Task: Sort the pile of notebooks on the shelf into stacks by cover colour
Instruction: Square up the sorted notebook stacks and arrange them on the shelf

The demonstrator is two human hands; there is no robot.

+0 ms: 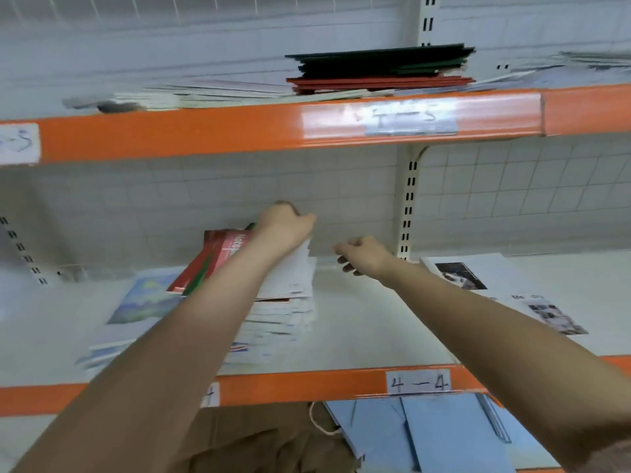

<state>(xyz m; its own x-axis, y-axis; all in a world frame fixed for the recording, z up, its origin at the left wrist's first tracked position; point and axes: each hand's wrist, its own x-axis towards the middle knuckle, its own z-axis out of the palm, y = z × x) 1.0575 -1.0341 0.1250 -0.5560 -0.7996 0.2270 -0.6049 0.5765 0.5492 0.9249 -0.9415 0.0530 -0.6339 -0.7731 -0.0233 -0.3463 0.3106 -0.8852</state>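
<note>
While reaching over the pile (283,312) on the shelf (358,339), left hand (285,224) curled round tilted notebooks (222,257) at the back; right hand (362,254) loosely curled, holding nothing, just right of pile.

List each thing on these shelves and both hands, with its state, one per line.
Left hand: gripping tilted notebooks at the back of the pile.
Right hand: fingers loosely curled, holding nothing.
Red notebooks: tipped up, leaning.
White pile: stacked flat, edges uneven.
Blue-cover notebook: lying flat.
Photo-cover notebook: lying flat, apart from the pile.
Dark green stack: flat on red ones, upper shelf.
</note>
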